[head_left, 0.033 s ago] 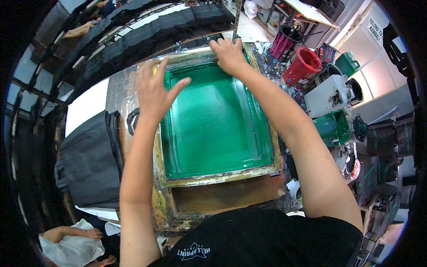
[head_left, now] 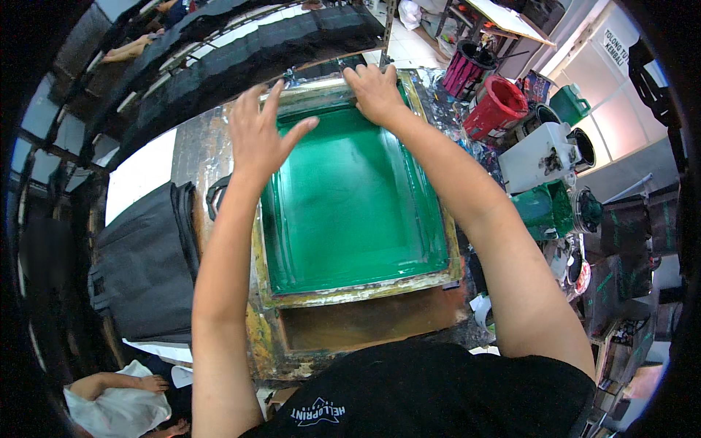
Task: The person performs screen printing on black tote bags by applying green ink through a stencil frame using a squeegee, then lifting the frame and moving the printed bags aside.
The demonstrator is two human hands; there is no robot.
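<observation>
Fingers spread, the left hand (head_left: 257, 137) has edged farther over the green-inked printing screen (head_left: 365, 290) on the worktable (head_left: 264, 343), leaving both hands near its far edge, the right hand (head_left: 376, 93) gripping too obscurely to tell.

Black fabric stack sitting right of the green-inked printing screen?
No, the black fabric stack lies to the left of the green-inked printing screen in the head view.

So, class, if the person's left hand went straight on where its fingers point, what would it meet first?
Probably the flat, black, fabric-like sheets beyond the far edge of the paint-stained brown table, though depth around the left hand is unclear.
</observation>
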